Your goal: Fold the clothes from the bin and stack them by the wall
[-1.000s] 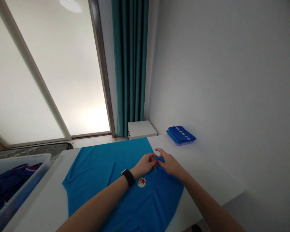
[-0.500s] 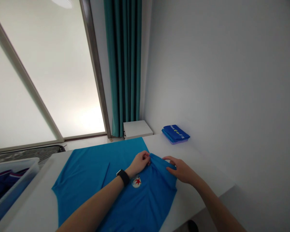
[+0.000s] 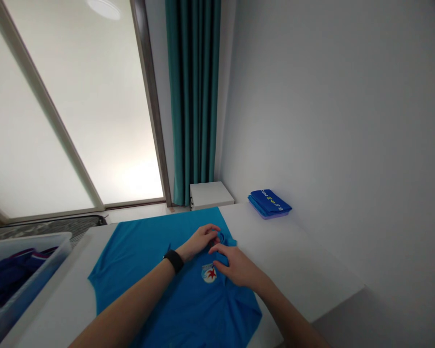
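A bright blue shirt [image 3: 181, 295] lies spread on the white bench [image 3: 297, 261], badge side up. The badge [image 3: 209, 273] is round and pale, with a red star-like figure. The far edge runs nearly straight; beyond the badge the cloth gathers into a small raised bunch. Soft creases cross the right part, and the near end runs out of view.

The folded stack [image 3: 270, 203] limits free passage right of the shirt [image 3: 188, 309].
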A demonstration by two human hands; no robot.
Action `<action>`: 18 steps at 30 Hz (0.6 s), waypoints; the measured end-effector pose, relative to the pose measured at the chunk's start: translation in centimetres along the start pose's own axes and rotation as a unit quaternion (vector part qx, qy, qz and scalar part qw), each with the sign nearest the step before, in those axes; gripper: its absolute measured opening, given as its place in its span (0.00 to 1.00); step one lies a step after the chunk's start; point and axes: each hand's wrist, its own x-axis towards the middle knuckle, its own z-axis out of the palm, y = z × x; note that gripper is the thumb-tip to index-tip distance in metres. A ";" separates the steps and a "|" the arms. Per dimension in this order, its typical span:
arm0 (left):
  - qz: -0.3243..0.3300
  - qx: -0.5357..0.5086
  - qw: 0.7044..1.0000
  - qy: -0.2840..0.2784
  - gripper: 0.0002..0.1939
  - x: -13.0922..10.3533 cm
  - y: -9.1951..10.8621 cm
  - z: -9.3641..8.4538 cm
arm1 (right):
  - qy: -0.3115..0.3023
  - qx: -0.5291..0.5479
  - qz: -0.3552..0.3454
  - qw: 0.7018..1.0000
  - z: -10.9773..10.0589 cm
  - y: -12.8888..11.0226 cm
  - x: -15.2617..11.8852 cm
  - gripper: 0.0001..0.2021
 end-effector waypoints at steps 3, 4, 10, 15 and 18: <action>0.002 0.039 0.999 0.010 0.18 -0.8 0.4 -1.6 | -0.017 -0.013 -0.014 1.000 1.7 0.1 0.8 0.16; 0.003 0.056 0.998 0.016 0.18 -1.2 0.5 -2.1 | -0.022 -0.011 -0.020 0.999 2.1 0.3 1.0 0.16; 0.026 0.248 0.966 0.067 0.12 -5.0 1.5 -3.7 | 0.060 -0.117 -0.023 0.991 1.2 3.3 2.7 0.15; 0.096 0.520 0.848 0.022 0.13 -8.9 1.9 -1.8 | 0.065 -0.284 0.039 0.956 0.0 5.4 4.8 0.13; 0.092 0.567 0.819 0.005 0.13 -10.2 1.5 -0.7 | 0.045 -0.302 0.040 0.951 0.3 5.4 5.5 0.10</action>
